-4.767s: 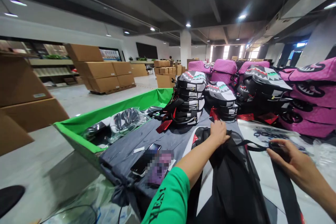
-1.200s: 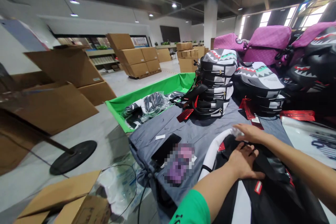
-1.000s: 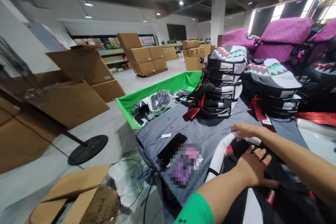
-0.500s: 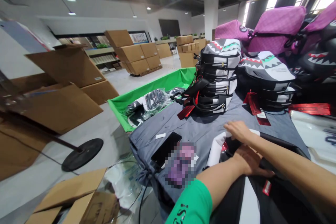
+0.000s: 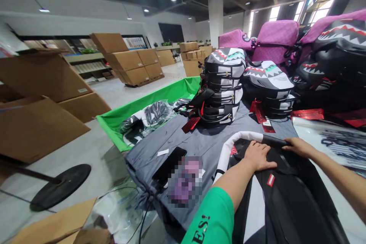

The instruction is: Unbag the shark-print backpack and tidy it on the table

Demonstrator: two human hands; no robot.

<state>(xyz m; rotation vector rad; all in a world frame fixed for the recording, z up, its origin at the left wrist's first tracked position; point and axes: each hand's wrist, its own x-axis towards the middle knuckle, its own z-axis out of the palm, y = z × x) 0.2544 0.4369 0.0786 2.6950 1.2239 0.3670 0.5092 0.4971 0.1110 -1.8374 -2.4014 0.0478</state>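
Observation:
A black and white backpack [image 5: 288, 198] lies in front of me on the grey cloth-covered table [image 5: 160, 137], its white and black padded edge [image 5: 237, 137] curving along the far side. My left hand [image 5: 259, 156] rests on the black material just inside that edge, fingers bent a little and thumb stretched out. At the right, my right hand [image 5: 299, 147] has its fingers closed on the black part of the edge. A small red and white label [image 5: 270, 180] shows on the black material below my left hand. Some red material peeks out under the white edge.
Stacked backpacks [image 5: 223, 84] with red tags stand beyond, with pink bags [image 5: 277, 36] behind. A dark phone [image 5: 170, 166] and a blurred purple item [image 5: 184, 183] lie left. A green bin [image 5: 114, 133] holds plastic-wrapped bags. Clear plastic packaging [image 5: 337, 141] lies right; cartons [image 5: 137, 65] stand behind.
My right hand has moved right along the edge, from beyond my left hand to the backpack's far right. The padded edge has spread into a wider arc. The view has turned right.

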